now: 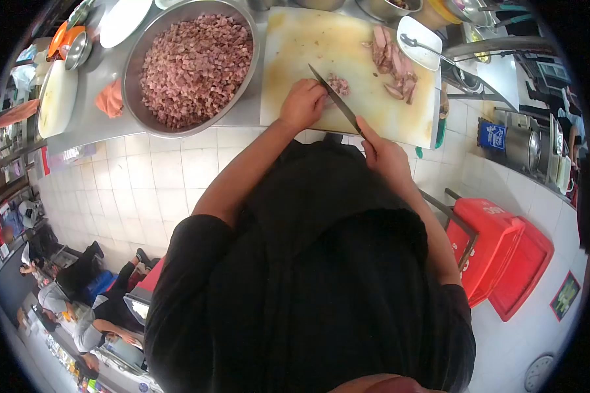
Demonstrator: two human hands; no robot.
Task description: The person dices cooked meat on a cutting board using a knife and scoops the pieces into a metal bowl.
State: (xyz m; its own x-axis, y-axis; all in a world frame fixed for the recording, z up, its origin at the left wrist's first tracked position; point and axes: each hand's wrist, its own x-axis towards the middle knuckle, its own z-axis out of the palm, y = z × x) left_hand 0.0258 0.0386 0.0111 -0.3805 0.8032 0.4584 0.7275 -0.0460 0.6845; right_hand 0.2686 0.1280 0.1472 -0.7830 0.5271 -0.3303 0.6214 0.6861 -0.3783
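Observation:
My right hand [388,159] is wrapped round the handle of a long kitchen knife [335,96], its blade pointing up and left over the cutting board [308,42]. Just left of the blade rests my left hand [303,105] on the board, fingers curled in; whatever may be under them is hidden. A small heap of diced meat [337,84] lies on the far side of the blade. Several long strips of meat [393,62] are at the board's right side. To the left, a large steel bowl [130,78] is filled with diced meat [196,69].
An orange cloth [109,99] lies left of the bowl on the steel table [88,123]. A white dish [410,59] with a spoon touches the board's far right corner. On the floor to the right stands a red bin [482,242]. Other people [115,308] are behind, lower left.

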